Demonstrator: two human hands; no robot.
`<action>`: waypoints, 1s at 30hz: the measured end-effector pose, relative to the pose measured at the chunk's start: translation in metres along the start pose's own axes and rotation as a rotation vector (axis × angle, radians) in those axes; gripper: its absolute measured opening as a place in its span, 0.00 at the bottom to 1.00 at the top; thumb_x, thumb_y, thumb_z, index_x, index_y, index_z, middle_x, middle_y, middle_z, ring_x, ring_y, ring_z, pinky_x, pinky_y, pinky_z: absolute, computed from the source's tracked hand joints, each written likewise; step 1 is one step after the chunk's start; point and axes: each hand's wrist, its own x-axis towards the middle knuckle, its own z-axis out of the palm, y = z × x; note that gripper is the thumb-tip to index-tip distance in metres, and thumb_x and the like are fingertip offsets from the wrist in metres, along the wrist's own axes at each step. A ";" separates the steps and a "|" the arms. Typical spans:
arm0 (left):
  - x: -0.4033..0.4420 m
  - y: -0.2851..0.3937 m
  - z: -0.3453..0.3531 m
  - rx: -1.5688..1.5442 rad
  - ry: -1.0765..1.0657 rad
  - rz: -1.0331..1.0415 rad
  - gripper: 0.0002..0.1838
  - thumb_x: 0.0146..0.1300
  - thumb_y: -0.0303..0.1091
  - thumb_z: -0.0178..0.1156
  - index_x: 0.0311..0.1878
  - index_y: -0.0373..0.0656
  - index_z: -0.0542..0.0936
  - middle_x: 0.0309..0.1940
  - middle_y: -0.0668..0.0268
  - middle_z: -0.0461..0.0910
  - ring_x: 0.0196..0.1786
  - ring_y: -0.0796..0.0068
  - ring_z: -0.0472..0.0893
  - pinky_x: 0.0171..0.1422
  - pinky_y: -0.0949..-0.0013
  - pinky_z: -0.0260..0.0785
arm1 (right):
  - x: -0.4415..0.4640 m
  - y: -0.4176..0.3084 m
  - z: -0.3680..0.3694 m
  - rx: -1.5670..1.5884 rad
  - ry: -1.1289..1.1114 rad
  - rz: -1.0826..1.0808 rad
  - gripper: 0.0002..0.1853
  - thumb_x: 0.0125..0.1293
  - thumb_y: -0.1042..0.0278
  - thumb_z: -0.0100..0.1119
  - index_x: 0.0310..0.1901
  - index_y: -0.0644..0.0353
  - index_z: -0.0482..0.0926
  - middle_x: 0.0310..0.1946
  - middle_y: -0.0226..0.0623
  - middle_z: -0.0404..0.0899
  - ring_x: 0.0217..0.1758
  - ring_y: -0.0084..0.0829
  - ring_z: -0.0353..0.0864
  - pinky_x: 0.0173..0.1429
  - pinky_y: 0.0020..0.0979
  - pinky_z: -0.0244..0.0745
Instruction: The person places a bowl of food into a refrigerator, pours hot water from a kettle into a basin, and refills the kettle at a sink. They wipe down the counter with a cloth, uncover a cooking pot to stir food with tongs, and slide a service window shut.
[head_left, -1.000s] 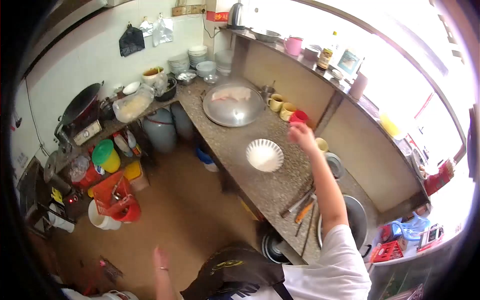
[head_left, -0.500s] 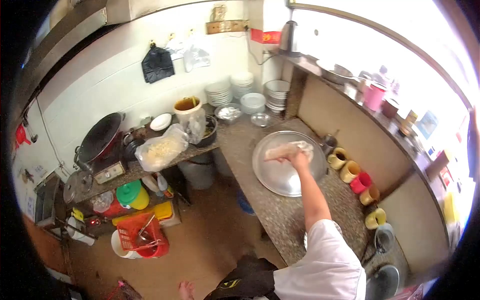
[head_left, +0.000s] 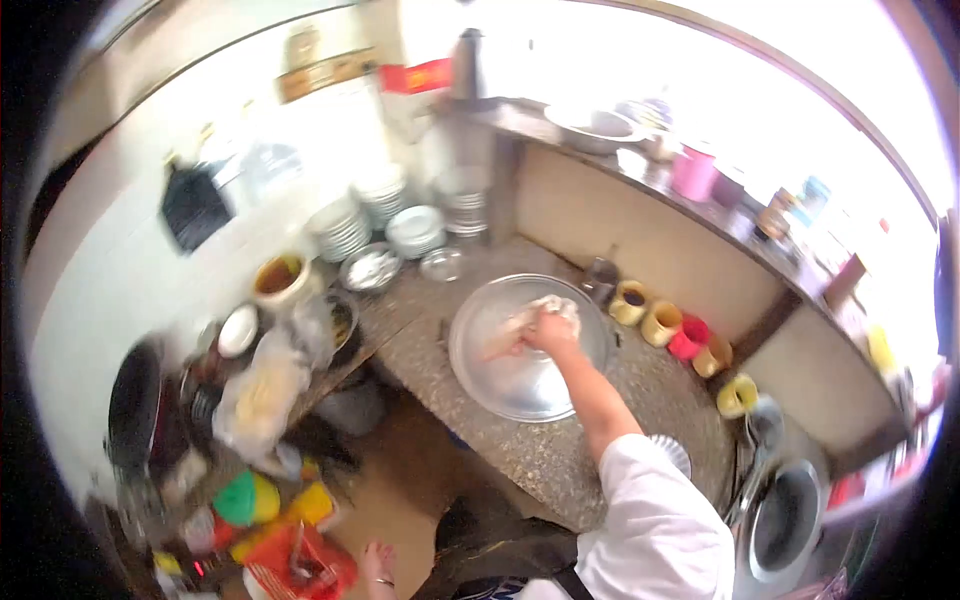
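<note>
Head: cloth [head_left: 570, 315] (now) in right hand [head_left: 549, 331]

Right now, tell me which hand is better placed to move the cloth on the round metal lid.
Right, most likely: the right hand is closed on the cloth over the round metal lid. The left hand hangs low, away from the counter.

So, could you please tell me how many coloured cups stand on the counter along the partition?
5, along the partition: a yellow cup, a second yellow cup, a red cup and a tan cup close together, then a pale yellow cup set apart. Others may be hidden.
</note>
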 end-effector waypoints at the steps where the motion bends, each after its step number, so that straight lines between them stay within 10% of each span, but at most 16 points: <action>1: 0.005 0.028 0.016 0.058 -0.072 0.061 0.14 0.55 0.39 0.54 0.44 0.47 0.69 0.38 0.67 0.71 0.37 0.66 0.72 0.37 0.64 0.67 | -0.006 0.000 -0.005 0.057 0.016 0.023 0.36 0.44 0.47 0.58 0.55 0.57 0.66 0.41 0.43 0.77 0.45 0.40 0.77 0.47 0.39 0.71; 5: 0.045 0.105 0.062 0.299 -0.194 0.025 0.13 0.55 0.39 0.56 0.42 0.49 0.70 0.34 0.69 0.71 0.34 0.69 0.72 0.35 0.65 0.67 | -0.044 0.007 -0.062 0.258 0.118 -0.050 0.28 0.43 0.50 0.57 0.46 0.57 0.72 0.37 0.46 0.77 0.40 0.41 0.77 0.43 0.40 0.72; 8: 0.068 0.152 0.095 0.610 -0.532 -0.288 0.33 0.60 0.56 0.46 0.65 0.54 0.55 0.66 0.62 0.52 0.68 0.65 0.51 0.68 0.56 0.42 | -0.083 0.032 -0.086 0.276 0.291 -0.017 0.28 0.41 0.49 0.58 0.42 0.60 0.72 0.34 0.47 0.76 0.37 0.45 0.76 0.43 0.41 0.71; 14: 0.097 0.147 0.180 0.839 -0.596 -0.127 0.24 0.62 0.49 0.46 0.53 0.39 0.67 0.50 0.59 0.69 0.50 0.62 0.68 0.56 0.62 0.60 | -0.229 0.148 -0.126 0.294 0.526 0.243 0.28 0.39 0.51 0.60 0.42 0.60 0.74 0.35 0.47 0.76 0.41 0.45 0.75 0.46 0.40 0.70; 17: 0.125 0.118 0.189 0.768 -1.309 0.842 0.20 0.63 0.44 0.43 0.47 0.36 0.70 0.43 0.59 0.72 0.44 0.62 0.70 0.46 0.63 0.64 | -0.327 0.204 -0.133 0.299 0.549 0.537 0.30 0.38 0.53 0.60 0.43 0.63 0.73 0.39 0.49 0.76 0.44 0.46 0.74 0.50 0.40 0.68; 18: 0.112 0.113 0.199 0.768 -1.320 0.838 0.20 0.63 0.44 0.43 0.47 0.36 0.70 0.43 0.59 0.72 0.44 0.62 0.70 0.46 0.63 0.64 | -0.360 0.226 -0.132 0.246 0.648 0.616 0.30 0.39 0.53 0.60 0.45 0.64 0.73 0.39 0.50 0.76 0.44 0.46 0.75 0.50 0.40 0.69; 20: 0.058 0.102 0.227 0.708 -0.655 0.024 0.21 0.64 0.44 0.42 0.46 0.35 0.71 0.43 0.58 0.72 0.43 0.64 0.70 0.44 0.63 0.63 | -0.421 0.263 -0.151 0.262 0.629 0.859 0.29 0.40 0.53 0.60 0.44 0.63 0.74 0.38 0.51 0.77 0.43 0.46 0.76 0.49 0.38 0.70; 23: 0.186 0.027 0.200 0.796 -0.781 -0.225 0.22 0.63 0.43 0.44 0.51 0.33 0.70 0.49 0.57 0.71 0.49 0.65 0.68 0.50 0.65 0.61 | -0.496 0.348 -0.151 0.092 0.780 1.071 0.25 0.42 0.53 0.58 0.40 0.62 0.74 0.35 0.51 0.77 0.40 0.46 0.77 0.46 0.40 0.71; 30: 0.014 -0.067 0.201 0.716 -0.400 -0.162 0.13 0.55 0.39 0.58 0.42 0.48 0.70 0.35 0.70 0.70 0.33 0.69 0.72 0.35 0.67 0.68 | -0.609 0.538 -0.117 0.003 0.830 1.403 0.30 0.43 0.49 0.56 0.42 0.68 0.74 0.38 0.55 0.76 0.44 0.48 0.76 0.49 0.38 0.70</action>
